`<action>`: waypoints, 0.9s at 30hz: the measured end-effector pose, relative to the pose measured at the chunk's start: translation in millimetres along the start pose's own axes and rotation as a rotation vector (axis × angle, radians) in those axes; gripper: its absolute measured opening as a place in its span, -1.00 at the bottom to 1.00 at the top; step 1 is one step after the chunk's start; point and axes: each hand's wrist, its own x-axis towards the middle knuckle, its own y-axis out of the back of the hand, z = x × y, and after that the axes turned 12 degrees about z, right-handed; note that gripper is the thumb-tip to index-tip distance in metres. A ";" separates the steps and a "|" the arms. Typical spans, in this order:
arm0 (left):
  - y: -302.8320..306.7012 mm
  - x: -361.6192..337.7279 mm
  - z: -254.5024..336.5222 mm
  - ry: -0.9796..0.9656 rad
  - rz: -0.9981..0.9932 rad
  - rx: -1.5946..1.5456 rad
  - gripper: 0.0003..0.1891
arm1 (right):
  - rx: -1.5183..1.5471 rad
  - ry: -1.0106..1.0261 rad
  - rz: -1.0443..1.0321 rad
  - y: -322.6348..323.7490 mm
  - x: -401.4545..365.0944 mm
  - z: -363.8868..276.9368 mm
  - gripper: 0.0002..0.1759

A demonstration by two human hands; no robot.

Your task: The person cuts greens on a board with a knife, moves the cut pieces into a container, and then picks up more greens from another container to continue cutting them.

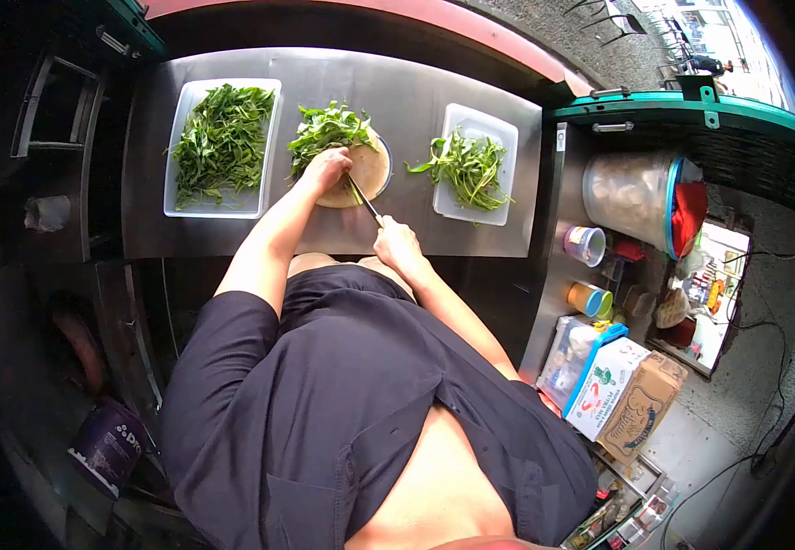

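On a round wooden chopping board [374, 176] lies a bunch of leafy greens [331, 126]. My left hand [328, 168] is closed over the stem end of the greens and presses them on the board. Gripped by its handle in my right hand [399, 246] is a knife [365, 201]; its blade points up and left to the stems, close to my left fingers. The blade's tip is partly hidden by the stems and fingers. A white plastic tray [170, 183] of leaves stands to the left, and a smaller tray [507, 160] with leafy stems to the right.
The trays and board stand on a steel table [406, 82]. To the right are a big clear tub [631, 192], a purple-rimmed plastic cup [585, 245], a blue-lidded container [570, 362] and a brown cardboard box [645, 403]. A purple bucket [109, 449] sits low on the left.
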 end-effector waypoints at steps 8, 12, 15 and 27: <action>-1.8 1.3 -2.6 -0.007 0.001 -0.022 -0.95 | -0.002 0.001 -0.007 2.9 1.2 -4.3 -0.70; -3.9 2.4 -4.8 -0.028 0.005 -0.017 -0.95 | -0.012 0.004 -0.017 2.1 4.7 -3.0 -0.69; -6.7 2.1 -7.7 -0.015 -0.013 -0.002 -0.94 | -0.016 0.016 -0.022 2.0 5.5 -2.9 -0.70; -6.8 3.6 -6.1 -0.016 -0.005 0.019 -0.93 | -0.049 0.009 -0.052 2.6 5.7 -13.3 -0.71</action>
